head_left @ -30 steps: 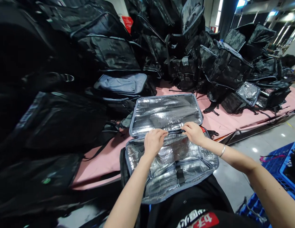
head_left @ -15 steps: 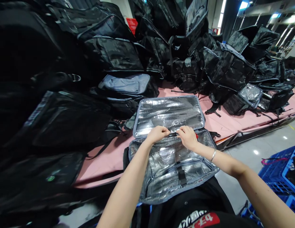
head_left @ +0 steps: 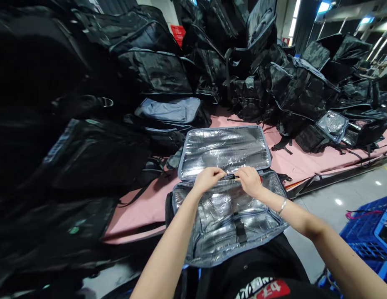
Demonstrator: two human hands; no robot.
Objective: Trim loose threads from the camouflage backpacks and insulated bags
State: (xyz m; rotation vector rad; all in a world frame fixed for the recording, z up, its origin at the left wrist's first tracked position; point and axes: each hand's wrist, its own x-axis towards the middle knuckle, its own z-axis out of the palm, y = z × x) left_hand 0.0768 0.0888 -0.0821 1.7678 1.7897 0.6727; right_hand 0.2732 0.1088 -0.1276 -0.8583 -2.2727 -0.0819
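Note:
An insulated bag (head_left: 218, 236) with a silver foil lining lies open in front of me, its foil-lined lid (head_left: 224, 149) folded back. My left hand (head_left: 209, 178) pinches one end of a small black strip (head_left: 230, 177) at the bag's inner rim, near the lid's hinge. At the other end of the strip my right hand (head_left: 249, 180) is closed, fingers pressed together. Something small and red shows beside the right hand. A black strap crosses the foil in the lower part of the bag.
Dark camouflage bags (head_left: 156, 70) are piled at the left and back. More bags (head_left: 305, 91) stand on the pink-covered table (head_left: 299, 162) at the right. Blue crates (head_left: 364, 228) are on the floor at the lower right.
The view has shifted slightly, so most things appear a little further right. Both hands remain closed at the black strip, with only slight finger movement.

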